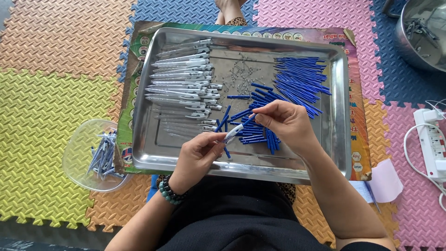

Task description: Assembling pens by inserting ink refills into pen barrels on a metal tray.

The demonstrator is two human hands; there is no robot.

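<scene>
My left hand (195,157) pinches a white pen barrel (233,132) over the near part of a steel tray (241,168). My right hand (284,122) holds a thin blue refill (249,122) whose end meets the barrel's tip. Inside the tray lie a row of white pen barrels (183,79) at the left, small metal springs (240,74) in the middle, and a pile of blue refills (299,81) at the right, with more loose blue refills (258,137) under my hands.
A clear plastic bowl (76,158) with finished pens (103,155) sits left of the tray. The tray rests on flattened cardboard (360,135) over coloured foam mats (51,93). A metal pot (420,32) stands top right; a white power strip (432,144) lies at right.
</scene>
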